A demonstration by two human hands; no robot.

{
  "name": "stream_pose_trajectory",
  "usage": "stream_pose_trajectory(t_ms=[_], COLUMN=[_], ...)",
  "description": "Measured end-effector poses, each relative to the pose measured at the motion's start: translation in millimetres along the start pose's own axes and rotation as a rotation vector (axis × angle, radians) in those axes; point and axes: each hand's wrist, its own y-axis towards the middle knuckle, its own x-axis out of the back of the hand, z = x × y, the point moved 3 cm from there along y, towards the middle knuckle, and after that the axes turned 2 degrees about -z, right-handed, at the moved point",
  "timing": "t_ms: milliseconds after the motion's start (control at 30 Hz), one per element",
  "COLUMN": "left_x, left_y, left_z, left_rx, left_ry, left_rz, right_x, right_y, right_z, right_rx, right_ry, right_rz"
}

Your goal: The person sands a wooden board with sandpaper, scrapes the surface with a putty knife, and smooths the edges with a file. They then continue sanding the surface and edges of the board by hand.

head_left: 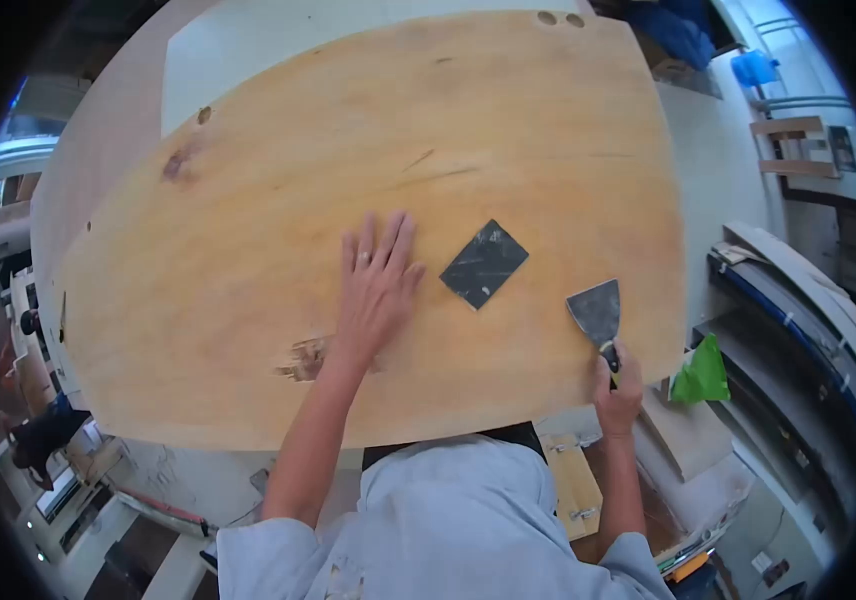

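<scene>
A large curved wooden panel (508,370) with knots and cracks fills the middle of the view. My left hand (379,287) lies on it, fingers stretched out and palm down, just beyond a rough, splintered patch (304,359) partly covered by my forearm. To the right of that hand a dark rectangular plate (485,264) with pale smears lies on the wood. My right hand (618,390) is closed round the handle of a putty knife (597,309) near the panel's right front edge. The knife's wide blade points away from me.
A green piece of material (703,371) is beside the panel's right edge. Curved boards (798,330) are stacked at the right. A drawer unit with light wooden fronts (572,486) stands below the panel's front edge. Blue cloth (673,35) is at the top right.
</scene>
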Motion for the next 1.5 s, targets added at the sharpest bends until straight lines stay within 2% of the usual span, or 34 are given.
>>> stream_pose_trajectory(t_ms=[67, 100, 267, 367, 467, 667, 967, 1067, 1167, 1300, 1500], left_x=[38, -23, -33, -25, -24, -31, -51, -63, -69, -77, -76], left_y=[-6, 71, 90, 90, 86, 103, 186, 199, 217, 250, 305], left_z=[-7, -26, -50, -49, -66, -84, -148, -176, -202, -215, -213], left_rx=[-0.015, -0.063, -0.122, -0.128, -0.081, -0.093, -0.237, -0.338, -0.444, -0.550, -0.479], left_ry=[0.113, 0.065, 0.016, 0.036, -0.120, 0.004, -0.031, 0.026, -0.051, -0.048, -0.063], left_rz=[-0.020, -0.098, -0.114, -0.116, 0.006, 0.038, 0.057, 0.117, 0.169, 0.113, -0.066], right_x=[10, -13, -7, -25, -31, -24, -21, -24, -23, -22, -26], right_y=[-15, 49, 67, 82, 80, 85, 90, 88, 88, 90, 86], right_z=[20, -37, -57, -59, -71, -70, -63, -65, -64, -65, -69], right_rx=[0.069, 0.105, 0.164, 0.155, 0.239, 0.213, 0.192, 0.182, 0.174, 0.173, 0.172], right_ry=[0.020, -0.027, -0.014, 0.034, -0.031, 0.031, 0.052, 0.061, 0.056, 0.092, 0.109], right_rz=[0.012, -0.030, -0.026, -0.149, -0.203, -0.176, -0.167, -0.170, -0.175, -0.177, -0.170])
